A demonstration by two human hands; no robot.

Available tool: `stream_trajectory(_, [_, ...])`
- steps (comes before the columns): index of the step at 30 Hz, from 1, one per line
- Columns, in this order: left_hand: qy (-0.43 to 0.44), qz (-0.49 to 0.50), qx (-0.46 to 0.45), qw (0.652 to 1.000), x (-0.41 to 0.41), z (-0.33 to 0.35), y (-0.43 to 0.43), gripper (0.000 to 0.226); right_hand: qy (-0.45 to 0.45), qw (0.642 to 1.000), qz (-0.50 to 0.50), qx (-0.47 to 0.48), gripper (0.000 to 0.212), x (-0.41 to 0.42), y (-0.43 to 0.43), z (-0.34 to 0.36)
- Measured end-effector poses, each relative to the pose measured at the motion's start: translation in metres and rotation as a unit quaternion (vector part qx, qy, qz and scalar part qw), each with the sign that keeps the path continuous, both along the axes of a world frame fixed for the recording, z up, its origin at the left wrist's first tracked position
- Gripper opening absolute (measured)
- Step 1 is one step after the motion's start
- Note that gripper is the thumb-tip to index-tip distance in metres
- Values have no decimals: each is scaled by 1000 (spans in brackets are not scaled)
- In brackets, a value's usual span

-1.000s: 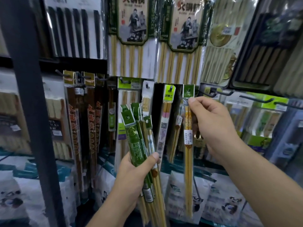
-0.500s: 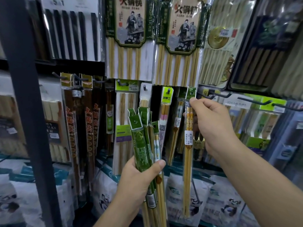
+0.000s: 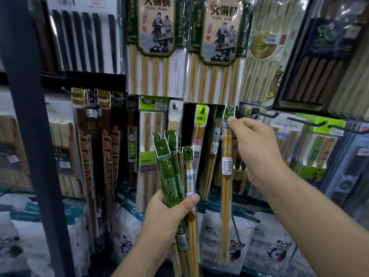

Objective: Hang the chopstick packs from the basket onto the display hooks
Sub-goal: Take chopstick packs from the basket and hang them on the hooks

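Note:
My left hand (image 3: 167,214) grips a bundle of several chopstick packs (image 3: 172,176) with green header cards, held upright in front of the display. My right hand (image 3: 257,148) pinches the top of a single clear pack of yellow-patterned bamboo chopsticks (image 3: 227,176) just under its green header card (image 3: 229,111). That header sits right at the tip of a black display hook (image 3: 249,114); whether the hook passes through its hole I cannot tell. The pack hangs straight down from my fingers. The basket is out of view.
A dark vertical post (image 3: 34,136) stands at the left. Packs hang on neighbouring hooks: brown ones (image 3: 93,148), a yellow-green tagged one (image 3: 201,120). Large hotpot chopstick packs (image 3: 157,47) hang above. More black hooks (image 3: 307,122) jut out at right. Panda-print bags (image 3: 269,246) line the bottom.
My right hand has carried the single pack right and slightly up, bringing its header to the hook tip. My left hand with the bundle has shifted a little to the right.

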State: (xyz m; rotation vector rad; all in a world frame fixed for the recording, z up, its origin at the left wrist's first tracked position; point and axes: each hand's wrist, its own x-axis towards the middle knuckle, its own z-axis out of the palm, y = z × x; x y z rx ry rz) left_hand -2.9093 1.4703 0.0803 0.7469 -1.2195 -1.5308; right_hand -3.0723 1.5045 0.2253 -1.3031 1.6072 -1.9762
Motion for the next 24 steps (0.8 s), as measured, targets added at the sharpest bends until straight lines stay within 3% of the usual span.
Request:
stream_trajectory(3, [-3,-13,-9,1000,0,0,1,36,-4,1000,-6,-1,42,-1,-1,-2])
stream_trajectory(16, [-5,-10,-1,1000,-1,-1,0,48,44,998,-42,10,48,-2,-8,-6])
stream_trajectory(24, [3,3,-19,1000,0,-1,-1,51,84,992,-85,41,37,-6,-15,-19])
